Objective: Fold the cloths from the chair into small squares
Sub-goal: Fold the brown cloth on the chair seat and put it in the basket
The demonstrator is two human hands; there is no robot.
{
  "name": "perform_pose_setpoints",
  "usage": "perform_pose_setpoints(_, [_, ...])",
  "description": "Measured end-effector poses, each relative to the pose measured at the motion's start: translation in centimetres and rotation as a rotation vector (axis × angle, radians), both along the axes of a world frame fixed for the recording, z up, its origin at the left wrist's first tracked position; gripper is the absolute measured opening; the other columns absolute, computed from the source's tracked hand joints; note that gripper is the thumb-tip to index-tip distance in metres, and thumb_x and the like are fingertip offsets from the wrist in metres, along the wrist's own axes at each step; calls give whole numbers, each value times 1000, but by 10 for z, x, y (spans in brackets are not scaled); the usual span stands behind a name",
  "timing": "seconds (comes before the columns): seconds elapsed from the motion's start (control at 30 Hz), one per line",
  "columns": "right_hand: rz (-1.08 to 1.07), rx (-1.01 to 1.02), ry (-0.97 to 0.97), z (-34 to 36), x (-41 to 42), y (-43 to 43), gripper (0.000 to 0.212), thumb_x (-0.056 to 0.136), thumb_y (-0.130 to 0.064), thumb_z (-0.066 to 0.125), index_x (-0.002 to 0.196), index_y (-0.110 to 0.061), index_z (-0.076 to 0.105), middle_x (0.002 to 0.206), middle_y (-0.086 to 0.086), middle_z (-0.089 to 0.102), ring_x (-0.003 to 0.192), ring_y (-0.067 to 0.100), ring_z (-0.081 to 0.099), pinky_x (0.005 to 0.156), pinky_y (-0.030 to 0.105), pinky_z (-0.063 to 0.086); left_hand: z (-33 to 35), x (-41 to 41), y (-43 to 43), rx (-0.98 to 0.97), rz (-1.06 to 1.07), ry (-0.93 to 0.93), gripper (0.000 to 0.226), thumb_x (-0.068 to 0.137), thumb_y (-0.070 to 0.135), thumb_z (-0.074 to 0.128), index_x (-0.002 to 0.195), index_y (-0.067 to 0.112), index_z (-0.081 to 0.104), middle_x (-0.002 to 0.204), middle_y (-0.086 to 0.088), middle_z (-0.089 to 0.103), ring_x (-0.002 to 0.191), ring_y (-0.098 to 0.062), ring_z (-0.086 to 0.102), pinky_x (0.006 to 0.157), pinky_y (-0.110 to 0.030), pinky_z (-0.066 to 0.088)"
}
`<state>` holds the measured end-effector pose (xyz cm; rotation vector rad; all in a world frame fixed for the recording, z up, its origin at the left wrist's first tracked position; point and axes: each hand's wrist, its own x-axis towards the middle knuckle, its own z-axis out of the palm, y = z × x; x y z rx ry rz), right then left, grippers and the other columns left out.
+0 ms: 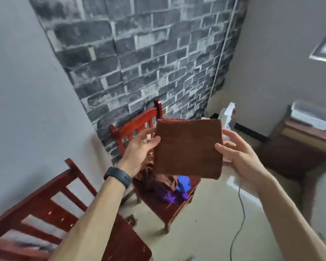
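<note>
Head view: left hand (139,147) and right hand (235,153) each pinch a side edge of the folded brown cloth (188,147), held up above the red chair (164,210), whose seat carries a heap of crumpled cloths (169,194), brown, purple and blue.

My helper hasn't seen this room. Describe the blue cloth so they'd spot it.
Find the red wooden chair against the grey brick wall. A heap of cloths lies on its seat; the blue cloth is at the heap's right, the only bright blue one, beside a purple cloth and brown cloths.
</note>
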<state>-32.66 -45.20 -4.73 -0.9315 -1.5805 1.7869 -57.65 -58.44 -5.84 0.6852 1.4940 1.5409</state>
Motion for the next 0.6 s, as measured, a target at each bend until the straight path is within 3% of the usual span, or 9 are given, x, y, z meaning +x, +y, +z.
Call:
perform_pose_setpoints(0.1, [-138,61,52,27,45,36,39,93,-12,66,125,-33,64,109,21,68,96,29,70,82,47,60,33,34,70,42,-107,41,26,94,19,63,119,24,64,101,-3,74,89,-17,72,67,-31,58])
perform_pose_setpoints(0.2, [-249,90,88,43,87,79,39,94,-9,63,126,-30,62,102,12,71,89,21,72,68,36,60,55,66,144,53,-244,64,32,94,26,63,126,22,62,113,-4,73,103,-20,70,84,-41,57])
perform_pose_setpoints(0.27, [-297,108,94,49,115,111,39,93,-9,64,125,-32,63,102,10,73,92,21,72,72,40,59,63,89,193,42,-328,91,32,95,27,62,125,17,64,112,-3,73,101,-20,70,88,-41,55])
perform_pose_setpoints(0.33, [-345,126,102,55,143,147,39,92,-10,65,122,-34,64,102,10,73,95,22,71,79,47,59,69,113,241,32,-411,110,27,95,26,61,120,15,67,110,-2,74,98,-18,70,88,-39,55])
perform_pose_setpoints(0.43, [-396,153,87,65,183,200,40,91,-8,65,121,-35,64,99,6,74,92,18,72,76,42,59,76,148,314,29,-478,120,24,96,22,61,117,10,67,108,-4,73,91,-15,71,77,-35,57])
perform_pose_setpoints(0.6, [-476,191,70,85,238,286,43,92,-7,65,127,-31,61,108,10,73,96,22,71,73,36,58,85,203,426,60,-497,85,28,95,16,61,120,4,63,121,-18,67,107,-31,67,92,-54,54])
